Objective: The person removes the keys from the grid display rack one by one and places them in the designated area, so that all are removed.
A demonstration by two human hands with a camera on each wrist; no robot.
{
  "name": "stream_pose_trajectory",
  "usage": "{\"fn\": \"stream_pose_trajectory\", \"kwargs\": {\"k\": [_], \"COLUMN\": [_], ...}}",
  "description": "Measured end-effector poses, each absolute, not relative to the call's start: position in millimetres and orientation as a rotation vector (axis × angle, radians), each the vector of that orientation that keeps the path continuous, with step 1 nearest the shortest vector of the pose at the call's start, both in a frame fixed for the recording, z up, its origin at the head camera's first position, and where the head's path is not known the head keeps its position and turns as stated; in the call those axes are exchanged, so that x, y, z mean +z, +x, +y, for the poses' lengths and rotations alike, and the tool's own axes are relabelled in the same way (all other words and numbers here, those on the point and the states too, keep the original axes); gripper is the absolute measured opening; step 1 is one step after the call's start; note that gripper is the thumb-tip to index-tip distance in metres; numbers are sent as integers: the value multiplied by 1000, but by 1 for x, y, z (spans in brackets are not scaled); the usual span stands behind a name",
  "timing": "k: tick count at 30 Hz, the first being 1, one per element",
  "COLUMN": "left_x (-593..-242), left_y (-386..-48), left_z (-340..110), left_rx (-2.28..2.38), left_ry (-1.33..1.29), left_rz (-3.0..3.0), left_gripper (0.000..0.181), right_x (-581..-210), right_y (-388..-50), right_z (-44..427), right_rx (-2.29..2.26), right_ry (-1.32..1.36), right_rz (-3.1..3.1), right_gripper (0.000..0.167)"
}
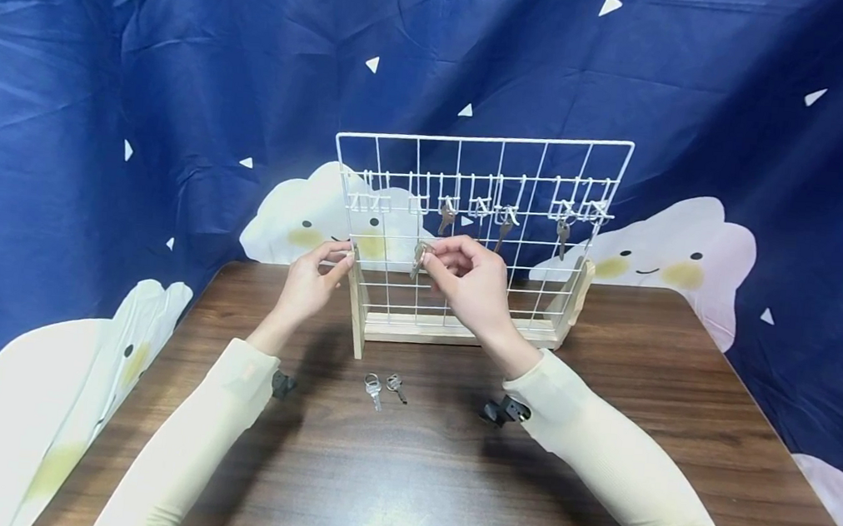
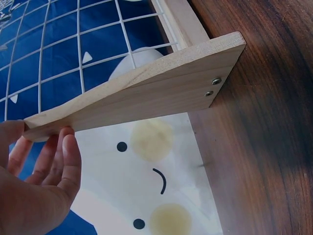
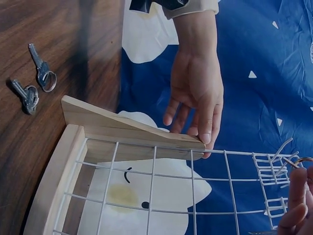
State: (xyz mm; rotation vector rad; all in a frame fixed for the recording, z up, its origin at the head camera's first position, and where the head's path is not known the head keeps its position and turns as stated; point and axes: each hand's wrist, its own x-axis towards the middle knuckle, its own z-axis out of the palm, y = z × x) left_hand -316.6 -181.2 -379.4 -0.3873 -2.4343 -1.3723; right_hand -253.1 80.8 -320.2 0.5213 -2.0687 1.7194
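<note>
A white wire grid rack (image 1: 482, 141) on a wooden stand faces me on the table. My left hand (image 1: 315, 279) pinches the top end of its left wooden side panel (image 2: 142, 93), thumb on one side and fingers on the other. In front of the grid, my right hand (image 1: 475, 289) holds a key (image 1: 418, 260) by its ring; the ring (image 3: 304, 159) appears close to a wire hook in the right wrist view, and whether they touch I cannot tell. Several keys, such as a brownish key (image 1: 562, 240), hang from hooks along the grid.
Two loose keys with rings, a silver key (image 1: 373, 390) and a darker key (image 1: 395, 387), lie on the brown wooden table (image 1: 403, 470) before the rack. Bare hooks (image 1: 368, 200) sit at the grid's left. A blue cloth (image 1: 220, 70) with clouds hangs behind.
</note>
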Motion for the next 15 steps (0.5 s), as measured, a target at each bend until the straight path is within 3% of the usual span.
{"fn": "stream_pose_trajectory", "kwargs": {"k": [15], "left_x": [-378], "left_y": [-315], "left_z": [-181], "left_rx": [-1370], "left_ry": [-380], "left_rz": [-2441], "left_gripper": [34], "right_x": [-340], "right_y": [-247], "right_z": [87], "right_rx": [1716], "right_ry": [538], "right_rz": [-2186], "right_gripper": [14]}}
